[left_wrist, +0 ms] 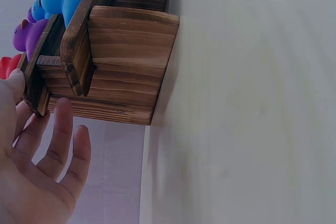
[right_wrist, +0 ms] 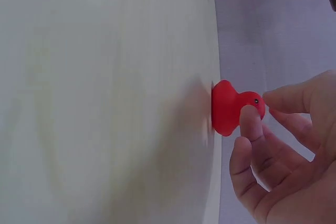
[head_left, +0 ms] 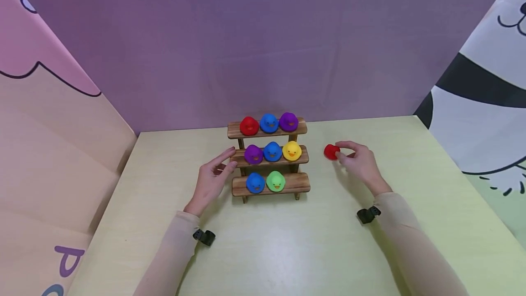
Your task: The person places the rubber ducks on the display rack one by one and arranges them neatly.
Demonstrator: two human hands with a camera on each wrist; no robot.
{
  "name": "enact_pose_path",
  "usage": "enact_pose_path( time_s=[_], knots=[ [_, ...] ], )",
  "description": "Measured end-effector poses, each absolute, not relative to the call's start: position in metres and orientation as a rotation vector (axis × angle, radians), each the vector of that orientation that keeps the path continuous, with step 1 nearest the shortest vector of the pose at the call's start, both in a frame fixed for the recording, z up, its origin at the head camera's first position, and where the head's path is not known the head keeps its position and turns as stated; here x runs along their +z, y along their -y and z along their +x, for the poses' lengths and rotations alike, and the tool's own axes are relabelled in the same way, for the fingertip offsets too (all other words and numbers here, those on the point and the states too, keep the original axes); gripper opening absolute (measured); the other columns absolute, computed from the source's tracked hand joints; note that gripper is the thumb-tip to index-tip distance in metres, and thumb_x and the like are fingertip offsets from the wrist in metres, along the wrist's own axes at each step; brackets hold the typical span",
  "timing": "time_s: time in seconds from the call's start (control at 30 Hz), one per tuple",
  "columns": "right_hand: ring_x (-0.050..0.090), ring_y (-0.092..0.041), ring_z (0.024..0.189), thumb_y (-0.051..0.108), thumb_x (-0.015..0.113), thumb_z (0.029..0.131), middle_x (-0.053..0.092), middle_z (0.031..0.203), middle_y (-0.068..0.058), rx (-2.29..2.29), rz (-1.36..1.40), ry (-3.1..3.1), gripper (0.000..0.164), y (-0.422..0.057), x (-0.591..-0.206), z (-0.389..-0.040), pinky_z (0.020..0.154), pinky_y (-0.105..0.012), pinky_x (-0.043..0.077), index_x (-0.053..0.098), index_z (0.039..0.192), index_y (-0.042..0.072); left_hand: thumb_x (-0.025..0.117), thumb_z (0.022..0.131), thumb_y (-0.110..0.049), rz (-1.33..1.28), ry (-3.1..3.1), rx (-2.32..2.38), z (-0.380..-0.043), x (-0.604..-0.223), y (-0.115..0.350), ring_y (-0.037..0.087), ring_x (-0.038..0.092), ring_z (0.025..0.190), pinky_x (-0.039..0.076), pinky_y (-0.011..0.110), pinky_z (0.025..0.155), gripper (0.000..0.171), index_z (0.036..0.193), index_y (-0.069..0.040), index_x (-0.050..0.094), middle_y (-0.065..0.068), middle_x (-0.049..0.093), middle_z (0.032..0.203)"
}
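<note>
A three-tier wooden stand (head_left: 302, 182) holds small rubber ducks. On its top tier sit a red duck (head_left: 249, 126), a blue duck (head_left: 269, 123) and a purple one; the middle tier carries purple, blue and yellow ducks. A blue duck (head_left: 255, 182) and a green duck (head_left: 276, 181) stand on the bottom tier, left and centre. My left hand (head_left: 210, 179) pinches the left end of the middle plank between thumb and fingers. To the right of the stand, my right hand (head_left: 362, 163) pinches another red duck (right_wrist: 226, 108) by its head, the duck's base at the tabletop.
The pale wooden table (head_left: 263, 245) runs back to a purple wall panel (head_left: 263, 49). Printed panels with cartoon figures rise at the left (head_left: 53, 150) and right. Each wrist wears a small black camera.
</note>
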State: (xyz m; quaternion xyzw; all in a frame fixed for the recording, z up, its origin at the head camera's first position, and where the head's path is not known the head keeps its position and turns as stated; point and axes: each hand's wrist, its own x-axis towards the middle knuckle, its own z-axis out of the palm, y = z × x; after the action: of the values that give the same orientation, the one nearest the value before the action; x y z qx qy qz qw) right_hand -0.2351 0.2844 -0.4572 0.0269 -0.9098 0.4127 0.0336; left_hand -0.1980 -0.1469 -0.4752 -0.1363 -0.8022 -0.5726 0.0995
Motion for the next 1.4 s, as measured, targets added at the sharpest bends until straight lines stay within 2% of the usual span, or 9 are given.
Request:
enact_pose_path(
  time_s=[0.4,0.63,0.93,1.13,1.4],
  knots=[
    [0.074,-0.020,0.079,0.019,0.064,0.104,0.077,0.117,-0.027,1.252,0.055,2.821,0.040,-0.283,-0.463,-0.242,0.059,-0.023,0.050,0.067,0.140,0.003,0.070,0.105,-0.021,-0.407,2.378,-1.688,-0.196,-0.475,0.147,0.023,0.070,0.092,0.056,0.017,0.081,0.042,0.146,-0.014,0.067,0.003,0.064,0.154],
    [0.077,-0.024,0.087,0.016,0.068,0.102,0.075,0.127,-0.025,1.228,0.073,2.822,0.040,-0.284,-0.462,-0.243,0.062,-0.021,0.052,0.068,0.139,0.002,0.070,0.105,-0.021,-0.409,2.377,-1.699,-0.197,-0.475,0.147,0.031,0.071,0.094,0.056,0.017,0.082,0.043,0.147,-0.014,0.066,0.004,0.062,0.155],
    [0.074,-0.015,0.082,0.018,0.068,0.102,0.074,0.130,-0.023,1.212,0.066,2.819,0.039,-0.284,-0.463,-0.245,0.064,-0.022,0.052,0.068,0.139,0.002,0.070,0.105,-0.021,-0.403,2.370,-1.720,-0.197,-0.476,0.147,0.036,0.071,0.096,0.055,0.016,0.082,0.043,0.147,-0.014,0.066,0.004,0.062,0.155],
    [0.071,-0.015,0.083,0.019,0.068,0.103,0.072,0.135,-0.022,1.184,0.053,2.819,0.039,-0.285,-0.464,-0.246,0.066,-0.022,0.052,0.069,0.138,0.003,0.070,0.105,-0.020,-0.404,2.364,-1.729,-0.197,-0.475,0.147,0.041,0.071,0.097,0.055,0.016,0.081,0.042,0.146,-0.013,0.067,0.004,0.062,0.155],
    [0.070,-0.016,0.086,0.025,0.068,0.103,0.071,0.138,-0.020,1.185,0.021,2.831,0.041,-0.282,-0.459,-0.241,0.069,-0.023,0.051,0.068,0.139,0.006,0.070,0.105,-0.022,-0.398,2.378,-1.717,-0.197,-0.475,0.147,0.031,0.071,0.095,0.055,0.016,0.080,0.042,0.147,-0.015,0.067,0.002,0.063,0.154]
  ],
)
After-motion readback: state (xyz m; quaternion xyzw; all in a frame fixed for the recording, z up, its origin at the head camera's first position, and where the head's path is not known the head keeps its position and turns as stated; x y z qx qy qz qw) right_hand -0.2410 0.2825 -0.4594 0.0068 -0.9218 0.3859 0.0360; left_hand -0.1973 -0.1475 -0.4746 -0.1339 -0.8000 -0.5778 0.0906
